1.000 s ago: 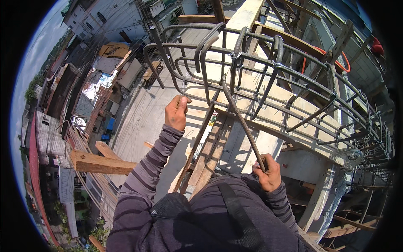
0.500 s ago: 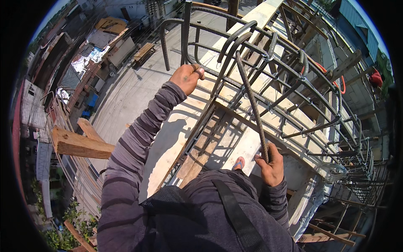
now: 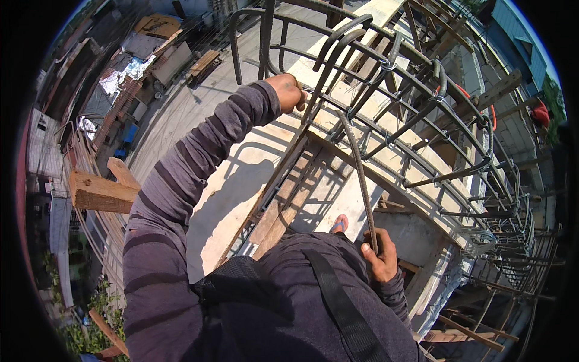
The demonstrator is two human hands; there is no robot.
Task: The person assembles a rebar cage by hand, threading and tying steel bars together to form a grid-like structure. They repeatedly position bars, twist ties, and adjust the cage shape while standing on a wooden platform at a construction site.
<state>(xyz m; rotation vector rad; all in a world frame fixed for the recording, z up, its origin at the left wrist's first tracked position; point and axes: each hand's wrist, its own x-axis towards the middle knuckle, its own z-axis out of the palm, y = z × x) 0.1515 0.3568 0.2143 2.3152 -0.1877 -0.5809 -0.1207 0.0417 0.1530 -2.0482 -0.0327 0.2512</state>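
A long steel rebar rod (image 3: 362,181) with a bent upper end slants across the middle. My right hand (image 3: 382,256) is closed around its lower end, near my body. Ahead of it stretches a rebar cage (image 3: 412,125) of dark bars and hooked stirrups, bound with thin tie wire. My left hand (image 3: 288,94) is at the cage's near left end, below an upright bar (image 3: 265,39). Its fingers are curled; the sleeve and the back of the hand hide what they grip, if anything.
Pale formwork boards (image 3: 238,199) lie under the cage, with a gap between planks beside my sandalled foot (image 3: 341,224). A timber beam (image 3: 102,192) juts out at left. A wire coil (image 3: 474,239) sits at right. Far below at left is a street with a wooden bench (image 3: 204,63).
My left hand has moved right and slightly up, toward the cage's bars. My right hand has drawn the rod down and closer to my body, so its bent end sits lower.
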